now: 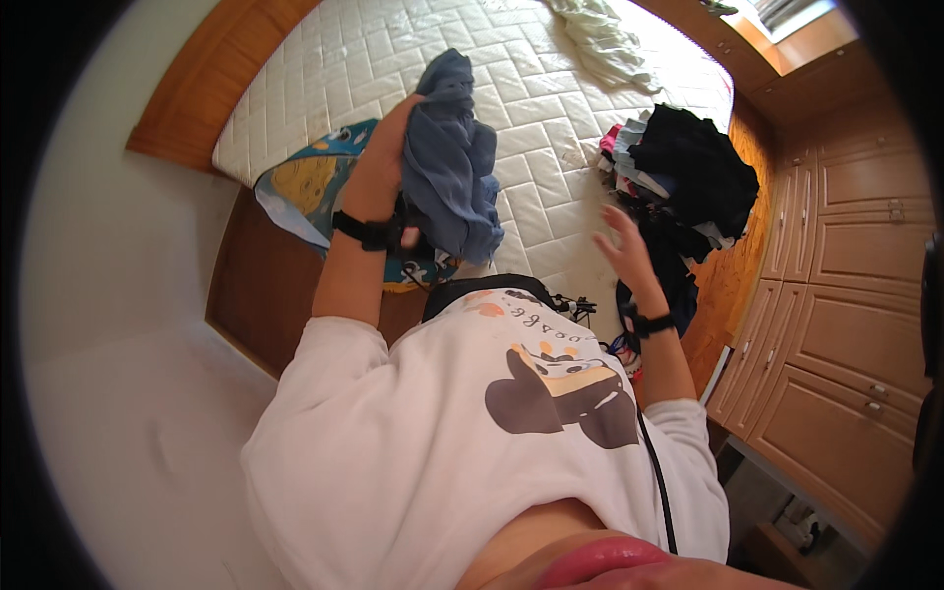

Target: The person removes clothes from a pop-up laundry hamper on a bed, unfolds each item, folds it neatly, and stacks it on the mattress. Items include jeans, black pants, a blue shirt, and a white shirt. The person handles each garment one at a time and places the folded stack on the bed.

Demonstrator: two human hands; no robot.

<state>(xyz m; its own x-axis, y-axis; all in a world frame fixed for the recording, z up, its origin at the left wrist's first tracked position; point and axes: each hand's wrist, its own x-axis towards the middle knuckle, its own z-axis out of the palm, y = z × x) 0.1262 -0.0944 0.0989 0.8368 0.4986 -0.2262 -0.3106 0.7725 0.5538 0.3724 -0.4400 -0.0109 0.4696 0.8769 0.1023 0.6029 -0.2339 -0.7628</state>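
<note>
A crumpled blue-grey garment (pixel 447 177) hangs from my left hand (pixel 385 162), whose fingers are closed on its left side and partly hidden by the cloth. It is held up over the white quilted mattress (pixel 541 147). My right hand (pixel 627 254) holds nothing; its fingers are spread apart, close to the near left side of a heap of clothes. Black pieces (pixel 693 172) lie on top of this heap, with pale blue, white and pink cloth showing at its left edge. Each of my wrists wears a black band.
Below my left forearm, a teal and yellow printed cloth (pixel 305 187) hangs over the mattress edge. A crumpled cream cloth (pixel 610 44) lies at the far side. Wooden cabinets (pixel 855 265) stand on the right, a wooden headboard (pixel 211 79) at the far left.
</note>
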